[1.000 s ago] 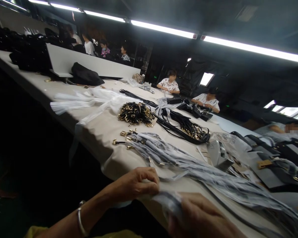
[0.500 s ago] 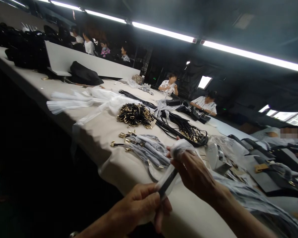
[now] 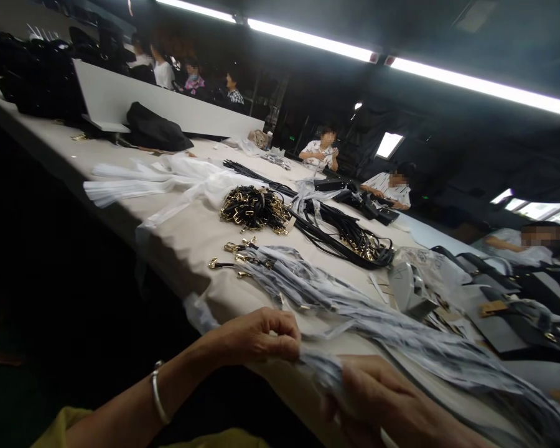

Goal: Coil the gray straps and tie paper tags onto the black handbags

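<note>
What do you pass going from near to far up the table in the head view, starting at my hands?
Left hand and right hand on a wrapped strap → wrapped straps → gold clasp pile → white plastic sleeves → black bag.

A long pale surface [image 3: 200, 239] is seen running away toward the far left. A heap of black straps with gold clasps [image 3: 254, 210] is laid near its middle, and a bundle of long black straps [image 3: 343, 235] is spread just to the right of it. Crumpled clear plastic sleeves [image 3: 168, 177] are strewn to the left, reaching the near edge. A black bag [image 3: 156, 130] is set farther back beside a grey board [image 3: 135, 102]. A small grey device [image 3: 408, 286] is placed to the right, with brown tags [image 3: 494, 308] beyond it. Other people [image 3: 321, 152] are seated along the far side under strip lights [image 3: 448, 84].
</note>
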Demonstrator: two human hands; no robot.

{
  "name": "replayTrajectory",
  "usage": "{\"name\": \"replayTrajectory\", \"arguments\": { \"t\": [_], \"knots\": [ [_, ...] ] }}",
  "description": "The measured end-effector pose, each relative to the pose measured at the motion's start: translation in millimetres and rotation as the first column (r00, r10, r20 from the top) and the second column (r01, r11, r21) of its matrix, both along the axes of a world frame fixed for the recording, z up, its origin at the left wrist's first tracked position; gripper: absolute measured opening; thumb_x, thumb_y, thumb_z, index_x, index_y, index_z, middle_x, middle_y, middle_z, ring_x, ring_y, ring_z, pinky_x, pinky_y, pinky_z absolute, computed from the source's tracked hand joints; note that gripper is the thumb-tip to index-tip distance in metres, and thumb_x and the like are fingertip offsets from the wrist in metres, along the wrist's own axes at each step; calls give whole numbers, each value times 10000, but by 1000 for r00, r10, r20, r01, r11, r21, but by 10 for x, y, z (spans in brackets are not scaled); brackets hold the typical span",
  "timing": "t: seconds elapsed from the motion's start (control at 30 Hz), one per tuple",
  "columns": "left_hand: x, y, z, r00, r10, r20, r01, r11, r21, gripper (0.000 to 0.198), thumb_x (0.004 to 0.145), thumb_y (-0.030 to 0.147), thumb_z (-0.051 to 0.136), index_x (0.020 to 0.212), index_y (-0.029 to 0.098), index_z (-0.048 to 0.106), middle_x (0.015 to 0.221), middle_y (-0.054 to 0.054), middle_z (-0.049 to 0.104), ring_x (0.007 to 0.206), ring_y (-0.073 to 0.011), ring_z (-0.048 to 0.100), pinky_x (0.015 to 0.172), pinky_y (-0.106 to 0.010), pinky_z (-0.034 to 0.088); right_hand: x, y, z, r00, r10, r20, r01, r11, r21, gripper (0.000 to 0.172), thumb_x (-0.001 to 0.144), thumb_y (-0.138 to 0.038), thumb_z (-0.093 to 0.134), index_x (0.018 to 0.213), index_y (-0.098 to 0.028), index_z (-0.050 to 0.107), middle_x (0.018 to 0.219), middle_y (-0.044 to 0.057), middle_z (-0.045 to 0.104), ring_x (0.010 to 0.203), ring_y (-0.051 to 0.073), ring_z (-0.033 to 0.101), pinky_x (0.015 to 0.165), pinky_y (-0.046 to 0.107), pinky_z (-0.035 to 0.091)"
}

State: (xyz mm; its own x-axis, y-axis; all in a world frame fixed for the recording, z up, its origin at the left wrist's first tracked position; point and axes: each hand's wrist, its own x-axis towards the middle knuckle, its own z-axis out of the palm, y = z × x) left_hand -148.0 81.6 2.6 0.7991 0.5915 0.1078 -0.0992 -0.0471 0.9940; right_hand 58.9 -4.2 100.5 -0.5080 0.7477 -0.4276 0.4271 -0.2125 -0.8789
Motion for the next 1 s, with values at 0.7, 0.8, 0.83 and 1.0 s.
{"name": "replayTrajectory", "arguments": {
  "t": [0.7, 0.8, 0.83, 1.0],
  "knots": [
    [873, -403, -57, 918, 169, 359, -74, 962, -264, 349, 947, 494, 508, 980, 150, 558, 731, 4, 562, 537, -78, 489, 539, -197, 398, 156, 377, -4, 960, -233, -158, 233, 342, 910, 263, 994, -231, 443, 1245, -238, 524, 987, 72, 659, 1216, 278, 555, 1026, 469, 442],
    [816, -406, -46, 957, 87, 276, -19, 971, -240, 451, 955, 555, 428, 931, 136, 593, 687, -17, 579, 618, -112, 523, 629, -219, 417, 324, 466, -132, 934, -225, 278, -240, 184, 953, 233, 954, -147, 482, 1175, -200, 533, 1009, 93, 667, 1100, 282, 601, 957, 452, 456],
    [785, -401, -49, 967, 53, 250, 21, 959, -284, 469, 947, 573, 419, 940, 138, 593, 649, -4, 558, 581, -111, 502, 593, -216, 404, 381, 494, -166, 885, -234, 403, -373, 163, 913, 196, 944, -135, 484, 1124, -185, 544, 963, 93, 666, 993, 275, 625, 894, 437, 471],
    [574, -327, -88, 999, -13, 35, 25, 932, -363, 410, 784, 397, 651, 1115, 177, 550, 729, 50, 508, 529, -75, 385, 504, -188, 326, 637, 513, -318, 669, -261, 696, -628, 303, 717, 117, 937, -127, 469, 853, -194, 516, 778, 42, 584, 709, 210, 537, 643, 331, 378]
  ]
}}
